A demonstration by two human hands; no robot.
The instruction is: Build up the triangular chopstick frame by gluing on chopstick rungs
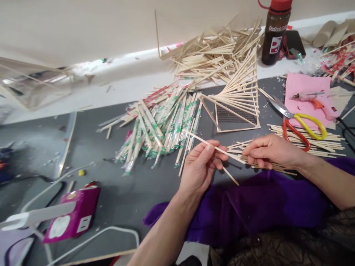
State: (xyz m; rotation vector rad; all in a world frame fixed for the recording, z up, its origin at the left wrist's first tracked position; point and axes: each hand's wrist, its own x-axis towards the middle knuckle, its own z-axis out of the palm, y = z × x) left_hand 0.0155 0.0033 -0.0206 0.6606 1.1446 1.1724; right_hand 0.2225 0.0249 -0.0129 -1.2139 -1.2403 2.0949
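Observation:
My left hand (pixel 201 162) is closed around thin wooden chopsticks (pixel 230 154). One slants across the thumb and fingertips, and the end of another sticks out below the fingers. Close to the right end of the upper stick is my right hand (pixel 269 149), its fingers curled together; whatever they may hold is hidden. Loose chopsticks (pixel 318 142) lie under and beside that hand. Beyond both hands stands a frame of glued sticks (pixel 238 127) with a fanned, twisting side. Left of it is a heap of paired chopsticks in green-printed plastic sleeves (pixel 155 129).
Scissors (pixel 294 116) with red and yellow handles lie at right, near a glue gun (pixel 313 96) on pink paper (pixel 294 83). Behind are a stick pile (pixel 210 55) and a dark bottle (pixel 274 37). A magenta box (pixel 88 207) and cables sit at left; purple cloth (pixel 249 207) lies in front.

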